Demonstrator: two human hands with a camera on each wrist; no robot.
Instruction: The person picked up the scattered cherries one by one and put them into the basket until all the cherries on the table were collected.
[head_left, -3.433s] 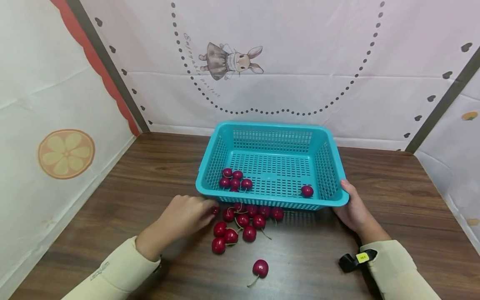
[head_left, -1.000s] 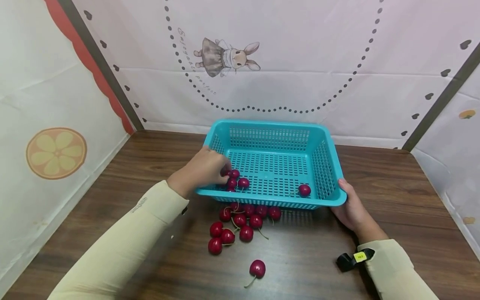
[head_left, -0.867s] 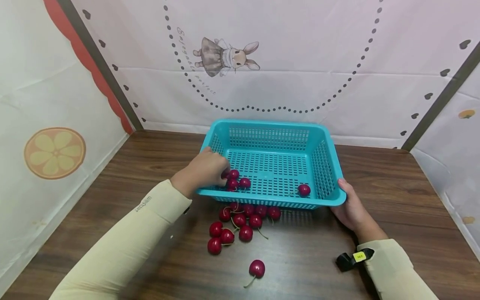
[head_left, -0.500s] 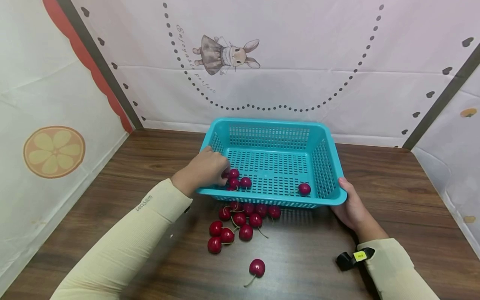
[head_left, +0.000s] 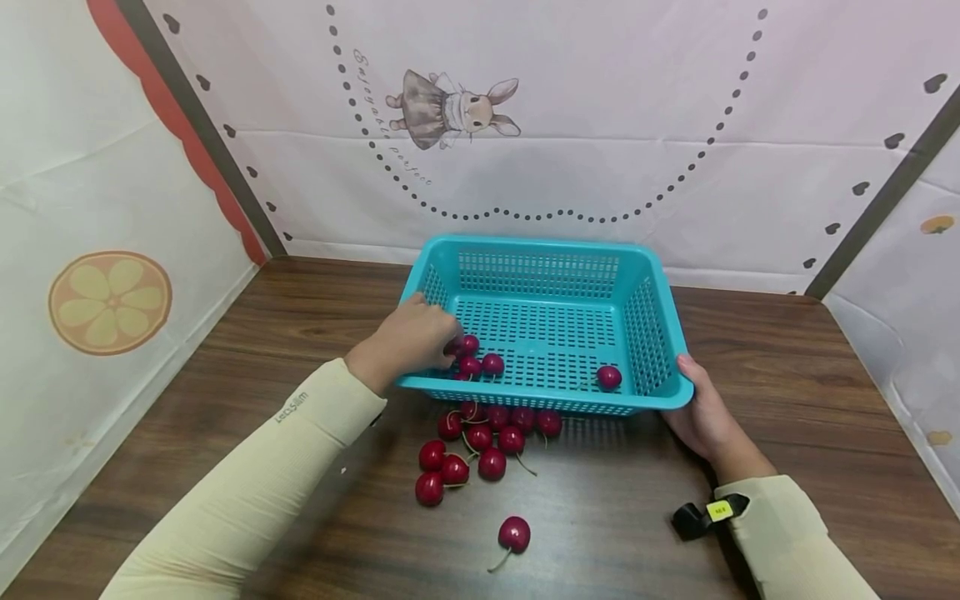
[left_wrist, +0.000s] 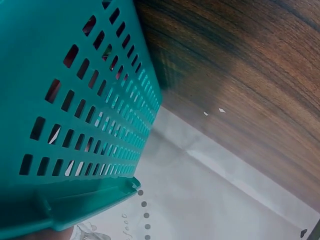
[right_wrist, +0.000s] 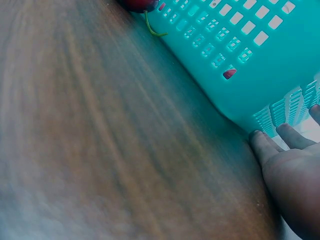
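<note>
A blue-green plastic basket (head_left: 537,313) with slotted walls stands on the table, with several cherries in its front left corner. Over that corner's rim reaches my left hand (head_left: 411,337), its curled fingers round a cherry (head_left: 455,345) that is partly hidden. Beside it lie other cherries (head_left: 492,364), and a lone cherry (head_left: 609,377) rests in the basket's right part. My right hand (head_left: 705,412) grips the basket's front right corner, thumb on the rim; in the right wrist view its fingers (right_wrist: 295,137) touch the side wall. The left wrist view shows mostly the basket's outer wall (left_wrist: 75,110).
On the brown wood-grain table (head_left: 615,517), several stemmed cherries (head_left: 491,464) lie in a pile before the basket. One cherry (head_left: 514,534) lies apart, nearer the front. A printed white cloth (head_left: 600,100) hangs behind and on both sides.
My left hand has moved from the table, left of the pile, up over the rim into the basket with a cherry. Cherries beside it have shifted slightly. My right hand keeps its hold.
</note>
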